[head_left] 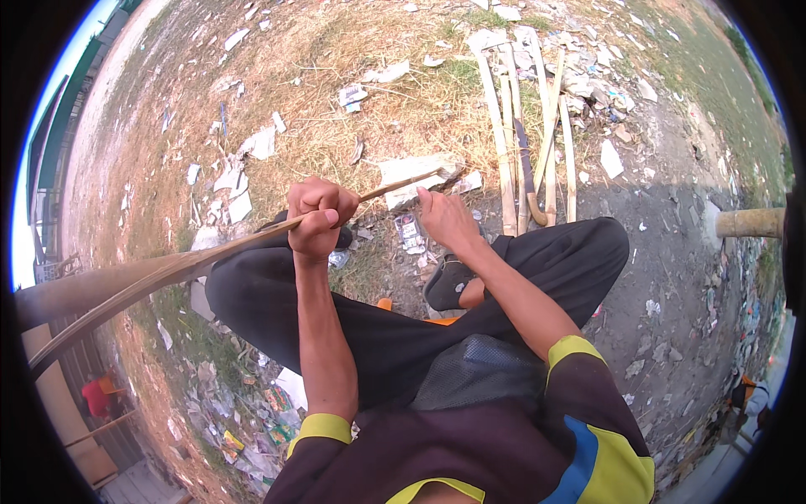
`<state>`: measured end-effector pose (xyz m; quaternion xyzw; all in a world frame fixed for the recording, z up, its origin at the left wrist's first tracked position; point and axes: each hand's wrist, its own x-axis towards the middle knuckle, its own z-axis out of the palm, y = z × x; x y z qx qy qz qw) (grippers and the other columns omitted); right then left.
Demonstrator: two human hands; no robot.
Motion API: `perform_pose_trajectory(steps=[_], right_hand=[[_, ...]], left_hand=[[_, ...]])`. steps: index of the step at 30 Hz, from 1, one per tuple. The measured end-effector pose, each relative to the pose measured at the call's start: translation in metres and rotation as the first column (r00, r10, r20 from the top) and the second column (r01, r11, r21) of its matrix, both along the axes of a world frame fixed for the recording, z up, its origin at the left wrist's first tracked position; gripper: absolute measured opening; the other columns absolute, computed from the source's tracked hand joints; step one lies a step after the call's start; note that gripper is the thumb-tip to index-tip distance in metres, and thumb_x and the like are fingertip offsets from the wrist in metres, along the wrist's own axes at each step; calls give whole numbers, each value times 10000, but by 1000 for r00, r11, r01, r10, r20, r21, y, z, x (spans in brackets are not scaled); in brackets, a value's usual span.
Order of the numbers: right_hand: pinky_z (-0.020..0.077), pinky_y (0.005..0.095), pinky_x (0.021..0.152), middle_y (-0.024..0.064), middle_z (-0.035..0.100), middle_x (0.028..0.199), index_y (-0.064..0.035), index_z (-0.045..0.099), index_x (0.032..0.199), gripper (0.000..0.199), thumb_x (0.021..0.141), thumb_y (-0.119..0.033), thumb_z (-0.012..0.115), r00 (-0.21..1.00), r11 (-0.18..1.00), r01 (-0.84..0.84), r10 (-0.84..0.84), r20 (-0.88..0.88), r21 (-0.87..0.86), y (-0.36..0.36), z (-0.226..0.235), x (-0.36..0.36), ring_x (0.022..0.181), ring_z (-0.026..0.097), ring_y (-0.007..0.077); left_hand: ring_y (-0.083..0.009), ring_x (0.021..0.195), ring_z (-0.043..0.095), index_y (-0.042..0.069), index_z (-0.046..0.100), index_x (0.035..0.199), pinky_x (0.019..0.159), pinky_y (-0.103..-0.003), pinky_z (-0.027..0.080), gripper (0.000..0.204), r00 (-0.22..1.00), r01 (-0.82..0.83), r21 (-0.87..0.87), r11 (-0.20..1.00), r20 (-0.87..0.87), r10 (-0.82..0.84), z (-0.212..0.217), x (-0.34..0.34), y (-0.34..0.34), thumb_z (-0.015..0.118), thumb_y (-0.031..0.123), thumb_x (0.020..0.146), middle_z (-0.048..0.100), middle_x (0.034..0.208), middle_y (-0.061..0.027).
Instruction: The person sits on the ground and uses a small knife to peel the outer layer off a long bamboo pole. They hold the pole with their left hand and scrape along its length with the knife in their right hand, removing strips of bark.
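Note:
My left hand [317,220] is closed round a long, thin bamboo strip [243,244]. The strip slants from the lower left up to a free tip in front of me, and its far left part looks split or layered. Just below that tip is my right hand [449,220], apart from the strip, with curled fingers and the thumb on top. Whatever it may hold is hidden. Beyond my right knee lie several pale split bamboo pieces [495,126], side by side and partly crossing. Among them is a dark-bladed tool [525,155] with a curved wooden handle.
I sit with bent legs in dark trousers [546,260] on littered ground. A thick pole [109,286] runs under the strip at left; a bamboo post [747,223] juts in at right. Paper and plastic scraps [260,143] lie around. A person in red [96,399] is at far left.

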<state>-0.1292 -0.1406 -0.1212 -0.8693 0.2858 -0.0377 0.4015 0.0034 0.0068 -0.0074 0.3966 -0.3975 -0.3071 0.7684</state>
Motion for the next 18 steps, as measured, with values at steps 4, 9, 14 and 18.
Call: perform_pose_trajectory(steps=[4, 9, 14, 18], right_hand=[[493, 528, 732, 283, 626, 708, 32, 654, 706, 624, 1007, -380, 295, 1000, 1000, -13, 13, -17, 0, -3, 6, 4, 738, 625, 458], [481, 526, 712, 300, 599, 688, 29, 626, 709, 572, 1001, -365, 331, 996, 995, -40, 32, 88, 86, 15, 65, 0, 687, 590, 482], [481, 507, 691, 299, 601, 719, 54, 626, 774, 553, 999, -358, 334, 996, 998, -63, 61, 65, 28, 12, 45, 2, 705, 589, 473], [521, 520, 669, 283, 626, 692, 39, 644, 771, 582, 1008, -381, 317, 992, 996, -39, 29, -119, -82, 0, 18, 6, 704, 644, 436]], left_hand=[[-113, 389, 157, 90, 193, 511, 411, -299, 100, 401, 1000, 11, -10, 1000, 3, -11, 5, 3, -3, 572, 141, 631, 195, 438, 10], [-122, 399, 164, 79, 196, 510, 416, -305, 112, 405, 1000, -11, 16, 1000, 29, 10, 6, 2, -3, 582, 139, 620, 199, 440, 0], [-130, 402, 164, 78, 202, 507, 421, -309, 113, 408, 999, 23, 11, 1000, 39, -23, 2, 5, -1, 589, 136, 625, 206, 440, -9], [-127, 402, 158, 78, 194, 506, 423, -312, 112, 417, 998, 31, 24, 999, 52, -32, 5, 4, 1, 588, 121, 635, 200, 439, -8]])
